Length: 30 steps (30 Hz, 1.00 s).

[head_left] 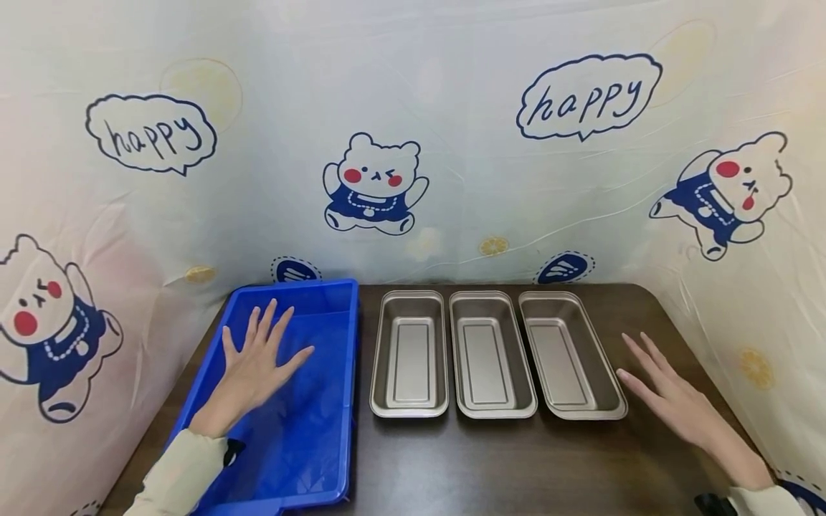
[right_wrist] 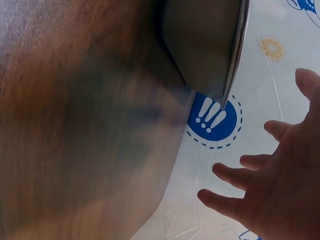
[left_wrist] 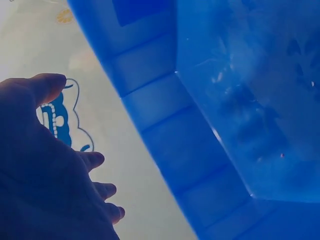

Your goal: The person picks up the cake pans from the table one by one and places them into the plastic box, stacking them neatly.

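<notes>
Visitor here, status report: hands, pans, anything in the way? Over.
Left hand empty over blue tray. Right hand empty, right of three metal pans. Nothing visible blocking them.

a shallow rectangular blue tray lies open side up on the left of the bench, its smooth, slightly glossy floor in sight below the spread fingers of the left hand. to its right, three matching silvery-grey metal pans, the left pan, the middle pan and the right pan, stand upright in a row with narrow gaps between, each long, round-cornered and rimmed, with a stepped rectangle in its floor; the right hand is just beside the right pan.
</notes>
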Each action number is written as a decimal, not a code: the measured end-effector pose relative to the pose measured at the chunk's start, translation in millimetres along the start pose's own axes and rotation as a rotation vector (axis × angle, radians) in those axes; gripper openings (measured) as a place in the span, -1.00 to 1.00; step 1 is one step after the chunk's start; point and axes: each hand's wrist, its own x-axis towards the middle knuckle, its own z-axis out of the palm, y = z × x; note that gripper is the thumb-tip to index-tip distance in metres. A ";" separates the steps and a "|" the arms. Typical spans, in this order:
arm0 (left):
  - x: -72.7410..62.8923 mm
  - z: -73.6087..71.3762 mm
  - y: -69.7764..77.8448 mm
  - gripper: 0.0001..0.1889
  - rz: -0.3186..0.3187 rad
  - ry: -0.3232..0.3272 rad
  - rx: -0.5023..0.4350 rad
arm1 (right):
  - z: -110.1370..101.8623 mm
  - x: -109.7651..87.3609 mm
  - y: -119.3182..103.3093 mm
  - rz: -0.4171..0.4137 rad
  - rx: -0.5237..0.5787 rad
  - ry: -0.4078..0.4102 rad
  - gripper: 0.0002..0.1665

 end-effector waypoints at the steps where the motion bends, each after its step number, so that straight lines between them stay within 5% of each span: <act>1: -1.3 -1.3 0.7 -0.04 0.003 0.002 0.005 | 0.7 -1.1 -0.3 0.001 0.000 -0.007 -0.13; 13: -26.7 -23.1 7.2 -0.05 0.038 0.037 0.020 | 13.3 -9.0 3.7 0.047 0.024 -0.035 -0.03; 30: -56.7 -23.2 6.1 -0.02 0.011 0.040 0.020 | 31.8 -11.7 2.4 -0.007 0.174 0.068 -0.14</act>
